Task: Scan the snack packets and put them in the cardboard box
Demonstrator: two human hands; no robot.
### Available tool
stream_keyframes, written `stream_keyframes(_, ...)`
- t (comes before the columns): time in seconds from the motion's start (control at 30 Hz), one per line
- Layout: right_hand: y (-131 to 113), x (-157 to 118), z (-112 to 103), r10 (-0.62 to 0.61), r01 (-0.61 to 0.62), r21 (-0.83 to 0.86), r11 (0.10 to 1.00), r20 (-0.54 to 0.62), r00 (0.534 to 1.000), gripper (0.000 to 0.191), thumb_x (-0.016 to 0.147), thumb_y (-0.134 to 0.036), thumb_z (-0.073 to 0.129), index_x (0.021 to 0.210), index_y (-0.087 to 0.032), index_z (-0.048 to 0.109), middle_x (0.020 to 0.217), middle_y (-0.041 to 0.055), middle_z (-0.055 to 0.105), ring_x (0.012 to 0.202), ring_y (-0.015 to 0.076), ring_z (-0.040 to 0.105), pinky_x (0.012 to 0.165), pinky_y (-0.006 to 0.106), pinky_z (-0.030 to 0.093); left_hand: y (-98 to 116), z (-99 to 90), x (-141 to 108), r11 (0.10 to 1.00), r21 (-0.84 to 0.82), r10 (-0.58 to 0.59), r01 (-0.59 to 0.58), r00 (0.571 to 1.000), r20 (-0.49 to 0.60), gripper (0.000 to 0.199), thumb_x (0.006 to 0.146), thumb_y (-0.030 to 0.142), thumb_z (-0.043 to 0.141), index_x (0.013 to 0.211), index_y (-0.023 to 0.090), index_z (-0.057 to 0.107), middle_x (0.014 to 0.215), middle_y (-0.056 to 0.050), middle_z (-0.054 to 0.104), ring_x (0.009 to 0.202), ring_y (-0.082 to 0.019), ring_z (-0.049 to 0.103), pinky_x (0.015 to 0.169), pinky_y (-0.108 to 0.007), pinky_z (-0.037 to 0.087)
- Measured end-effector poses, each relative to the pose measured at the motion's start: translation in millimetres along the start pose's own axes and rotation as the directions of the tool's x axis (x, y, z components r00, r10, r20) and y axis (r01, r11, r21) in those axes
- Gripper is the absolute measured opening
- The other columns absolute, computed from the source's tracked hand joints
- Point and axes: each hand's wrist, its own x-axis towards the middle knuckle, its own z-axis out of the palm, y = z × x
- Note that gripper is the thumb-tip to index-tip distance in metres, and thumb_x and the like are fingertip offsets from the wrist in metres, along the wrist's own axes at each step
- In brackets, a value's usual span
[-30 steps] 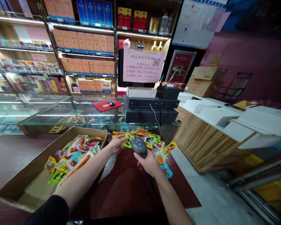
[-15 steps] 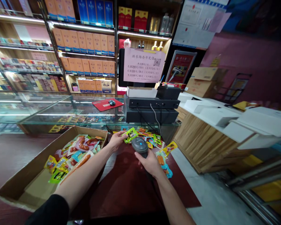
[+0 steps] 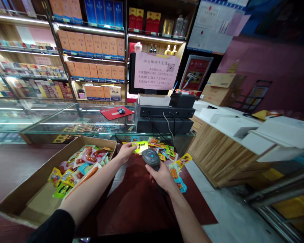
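A yellow-green snack packet [image 3: 140,147] is pinched at its left end by my left hand [image 3: 127,151]. My right hand [image 3: 162,175] is wrapped round the handle of a dark grey barcode scanner [image 3: 151,157], whose head faces the packet and shows a small blue light. Behind the scanner, more snack packets [image 3: 170,150] lie in a loose pile. Right of my right hand are a yellow packet [image 3: 183,161] and a blue packet [image 3: 181,185]. At the left, a cardboard tray [image 3: 30,175] holds several packaged sausages [image 3: 89,157], partly hidden by my left forearm.
A dark red table [image 3: 131,216] lies under my hands. Beyond it stands a glass counter [image 3: 91,128] bearing a cash drawer [image 3: 164,125], a monitor with a pink sign [image 3: 155,71] and a mouse [image 3: 121,110]. A wood-panelled counter [image 3: 215,155] stands at the right.
The packet in my left hand has turned to lie more level and shifted slightly left, and its face looks brighter. The scanner in my right hand has hardly moved.
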Motion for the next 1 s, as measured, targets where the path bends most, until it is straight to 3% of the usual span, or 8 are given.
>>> stream_keyframes(0.37,-5,0,-2,0.029,-0.029,0.030,0.999,0.001,1.000,0.032,0.079,-0.048,0.062,0.092,-0.019,0.058,0.051,-0.0021,0.061,0.039,0.0150,0.057,0.040,0.025,0.046,3,1.0,-1,0.999,0.036,0.022,-0.022,1.000,-0.006,0.038,0.052,0.028,0.087,0.082,0.011,0.071,0.081,-0.007,0.072,0.069,-0.014,0.065,0.065,-0.023,0.050)
stream_keyframes(0.53,-16,3,-2,0.060,-0.061,0.046,0.997,0.025,0.998,0.031,0.077,-0.046,0.064,0.091,-0.019,0.056,0.050,-0.0032,0.060,0.038,0.0141,0.056,0.038,0.023,0.044,24,-8.6,-2,0.997,0.059,0.049,-0.047,0.999,-0.024,0.041,0.049,0.029,0.088,0.082,0.012,0.071,0.079,-0.007,0.072,0.068,-0.015,0.066,0.066,-0.025,0.052)
stream_keyframes(0.63,-20,6,2,0.051,-0.054,0.058,0.997,0.054,0.997,0.034,0.077,-0.048,0.064,0.091,-0.019,0.055,0.050,-0.0029,0.060,0.038,0.0140,0.056,0.039,0.023,0.045,48,-32.8,-14,0.994,0.080,0.080,-0.077,0.996,-0.040,0.045,0.047,0.029,0.089,0.085,0.012,0.070,0.078,-0.006,0.072,0.069,-0.016,0.067,0.067,-0.026,0.054)
stream_keyframes(0.8,-26,11,17,-0.028,0.018,0.078,0.997,0.132,0.991,0.033,0.078,-0.048,0.063,0.089,-0.018,0.053,0.051,-0.0038,0.059,0.039,0.0128,0.055,0.039,0.022,0.043,97,-102.0,-57,0.981,0.167,0.127,-0.100,0.978,-0.164,0.047,0.047,0.032,0.090,0.085,0.012,0.070,0.078,-0.006,0.072,0.060,-0.016,0.066,0.056,-0.025,0.054)
stream_keyframes(0.9,-31,14,26,-0.046,0.035,0.066,0.997,0.174,0.984,0.032,0.079,-0.048,0.062,0.087,-0.018,0.053,0.051,-0.0033,0.059,0.039,0.0124,0.054,0.039,0.022,0.043,124,-145.1,-86,0.963,0.216,0.217,-0.159,0.935,-0.282,0.046,0.052,0.032,0.089,0.089,0.012,0.071,0.081,-0.007,0.072,0.065,-0.015,0.067,0.059,-0.022,0.055)
stream_keyframes(1.0,-35,15,34,-0.063,0.053,0.055,0.997,0.203,0.977,0.033,0.079,-0.049,0.061,0.086,-0.018,0.054,0.051,-0.0027,0.060,0.039,0.0125,0.054,0.040,0.022,0.042,143,-175.8,-106,0.955,0.234,0.263,-0.179,0.877,-0.401,0.045,0.054,0.031,0.087,0.093,0.014,0.071,0.090,-0.009,0.073,0.076,-0.017,0.068,0.066,-0.024,0.057)
